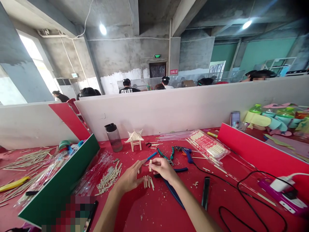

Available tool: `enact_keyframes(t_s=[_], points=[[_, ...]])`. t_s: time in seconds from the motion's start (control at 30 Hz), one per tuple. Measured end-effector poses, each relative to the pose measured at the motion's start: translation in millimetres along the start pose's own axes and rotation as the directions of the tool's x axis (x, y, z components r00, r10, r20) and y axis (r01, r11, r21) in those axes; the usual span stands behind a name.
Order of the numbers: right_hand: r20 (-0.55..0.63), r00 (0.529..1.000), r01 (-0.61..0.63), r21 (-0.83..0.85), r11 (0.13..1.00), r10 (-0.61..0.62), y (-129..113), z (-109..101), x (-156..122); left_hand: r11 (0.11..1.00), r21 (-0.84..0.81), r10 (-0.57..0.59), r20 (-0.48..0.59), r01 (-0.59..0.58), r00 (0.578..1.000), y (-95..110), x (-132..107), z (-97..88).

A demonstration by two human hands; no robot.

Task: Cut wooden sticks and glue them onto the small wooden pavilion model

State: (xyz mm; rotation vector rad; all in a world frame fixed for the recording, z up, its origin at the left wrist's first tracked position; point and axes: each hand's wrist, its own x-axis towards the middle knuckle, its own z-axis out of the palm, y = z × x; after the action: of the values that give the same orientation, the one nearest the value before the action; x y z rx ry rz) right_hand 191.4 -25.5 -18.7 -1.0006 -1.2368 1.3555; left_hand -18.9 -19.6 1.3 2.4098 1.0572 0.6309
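My right hand (164, 168) pinches short wooden sticks (150, 165) upright between thumb and fingers. To its left, my left hand (129, 178) hovers with thumb and forefinger spread apart; a small pale piece shows near its fingers, too small to make out. Below both hands, several cut sticks (149, 182) lie side by side on the red table (145, 212). Beyond my left fingertips is a blue pen-like tool (152, 156). Blue-handled pliers (174, 193) lie partly under my right forearm. A small stick-built pavilion (135, 139) stands farther back.
A dark bottle (114, 138) stands at the back left, above a pile of cut sticks (109, 178). Right of my hands lie green-handled cutters (172, 153), a blue glue gun (187, 154) with a cord, packaged sticks (209, 144), a black cutter knife (205, 192) and a purple power strip (285, 198).
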Motion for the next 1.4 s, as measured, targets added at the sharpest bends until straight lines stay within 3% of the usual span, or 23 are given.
enact_keyframes(t_s=[0.1,0.2,0.5,0.77,0.9,1.07,1.17,1.4], points=[[-0.045,0.999,0.016,0.009,1.000,-0.016,0,-9,3,0.999,0.006,-0.034,0.140,0.033,0.990,-10,-2,0.1],[-0.082,0.996,0.025,0.048,0.999,-0.021,0,-12,4,0.997,0.048,-0.063,0.207,0.055,0.976,-19,-2,4.9],[-0.061,0.997,0.059,0.031,0.998,-0.057,1,-7,2,0.997,0.076,-0.045,0.237,0.028,0.970,-19,-3,11.7],[-0.065,0.996,0.061,0.012,0.998,-0.060,2,-10,4,0.997,0.070,-0.056,0.210,0.042,0.976,-23,-6,13.8],[-0.112,0.990,0.087,0.038,0.995,-0.082,0,-13,6,0.998,0.044,-0.051,0.187,0.043,0.981,-22,-6,3.9],[-0.171,0.980,0.114,0.075,0.991,-0.099,0,-16,9,0.994,0.107,-0.004,-0.012,0.006,1.000,-23,0,-7.1],[-0.189,0.977,0.118,0.086,0.989,-0.100,0,-16,10,0.982,0.186,-0.008,-0.114,0.029,0.993,-27,5,2.2],[-0.134,0.987,0.092,0.062,0.994,-0.083,2,-13,8,0.965,0.257,0.084,-0.085,-0.060,0.993,-33,12,31.1]])
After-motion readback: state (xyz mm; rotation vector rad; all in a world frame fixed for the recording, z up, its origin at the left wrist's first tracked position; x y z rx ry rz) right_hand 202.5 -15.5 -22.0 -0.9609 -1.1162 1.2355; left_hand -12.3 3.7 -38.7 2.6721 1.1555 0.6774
